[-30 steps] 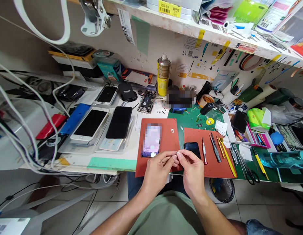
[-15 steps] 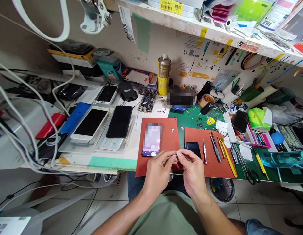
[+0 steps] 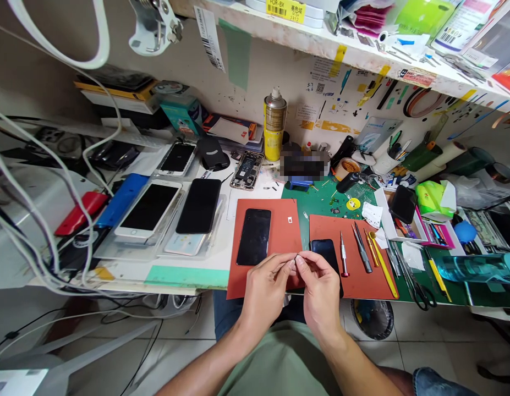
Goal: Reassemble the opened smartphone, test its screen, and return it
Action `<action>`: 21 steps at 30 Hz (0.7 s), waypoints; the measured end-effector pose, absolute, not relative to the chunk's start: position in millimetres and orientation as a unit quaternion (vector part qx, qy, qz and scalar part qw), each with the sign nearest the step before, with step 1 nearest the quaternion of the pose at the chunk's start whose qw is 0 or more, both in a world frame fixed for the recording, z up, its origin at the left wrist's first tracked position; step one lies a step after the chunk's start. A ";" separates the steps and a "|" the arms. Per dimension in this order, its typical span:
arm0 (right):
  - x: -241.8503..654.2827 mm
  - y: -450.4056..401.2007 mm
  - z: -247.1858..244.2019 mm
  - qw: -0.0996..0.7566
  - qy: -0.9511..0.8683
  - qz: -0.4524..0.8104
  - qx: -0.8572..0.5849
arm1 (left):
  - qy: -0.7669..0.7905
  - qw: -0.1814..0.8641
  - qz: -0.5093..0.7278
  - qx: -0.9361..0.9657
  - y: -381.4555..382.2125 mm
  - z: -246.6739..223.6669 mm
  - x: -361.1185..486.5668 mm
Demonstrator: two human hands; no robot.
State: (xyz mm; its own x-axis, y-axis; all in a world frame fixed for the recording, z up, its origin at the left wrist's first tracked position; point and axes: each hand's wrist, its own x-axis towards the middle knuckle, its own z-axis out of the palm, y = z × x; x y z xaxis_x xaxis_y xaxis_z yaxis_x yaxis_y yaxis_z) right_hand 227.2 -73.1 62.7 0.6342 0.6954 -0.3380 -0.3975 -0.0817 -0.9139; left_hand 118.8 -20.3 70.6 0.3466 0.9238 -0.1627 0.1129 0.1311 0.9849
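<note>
My left hand (image 3: 268, 289) and my right hand (image 3: 319, 289) meet at their fingertips over the front edge of the bench. Both are closed in a pinch around something tiny and dark, too small to name. Behind my left hand, a smartphone (image 3: 253, 236) with a dark screen lies on a red-brown mat (image 3: 285, 231). Another dark phone (image 3: 324, 254) rests on a second red-brown mat (image 3: 362, 280), partly covered by my right hand. A small white SIM tray (image 3: 290, 220) sits on the left mat.
Right of my hands lie a screwdriver (image 3: 343, 254), tweezers (image 3: 363, 250), a yellow pry tool (image 3: 384, 267) and scissors (image 3: 420, 291). Several phones, among them a white one (image 3: 149, 209), lie to the left. A spray can (image 3: 274, 124) stands at the back, beneath a cluttered shelf (image 3: 362, 55).
The phone screen on the left mat has gone from lit to dark. Both hands keep their fingertip pinch almost unchanged, and the view has shifted slightly.
</note>
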 end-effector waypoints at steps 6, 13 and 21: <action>220.5 -71.0 65.2 0.663 -0.115 0.455 -0.583 | 0.461 0.602 0.343 0.554 -27.9 61.1 118.8; 257.4 -119.0 64.9 0.668 -0.147 0.314 -0.659 | 0.289 0.510 0.224 0.779 4.7 73.1 103.6; 294.1 -187.7 40.1 0.660 -0.107 0.232 -0.707 | -0.115 0.194 0.068 0.972 50.6 80.2 177.8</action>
State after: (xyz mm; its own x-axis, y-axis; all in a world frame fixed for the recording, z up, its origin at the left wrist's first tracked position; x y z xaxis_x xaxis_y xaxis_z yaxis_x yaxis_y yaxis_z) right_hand 294.1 -187.7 40.1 0.8691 0.4578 -0.1871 -0.1550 -0.1070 -0.9821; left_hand 177.8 50.6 80.2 0.9646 -0.1966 0.1758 -0.2491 -0.8983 0.3619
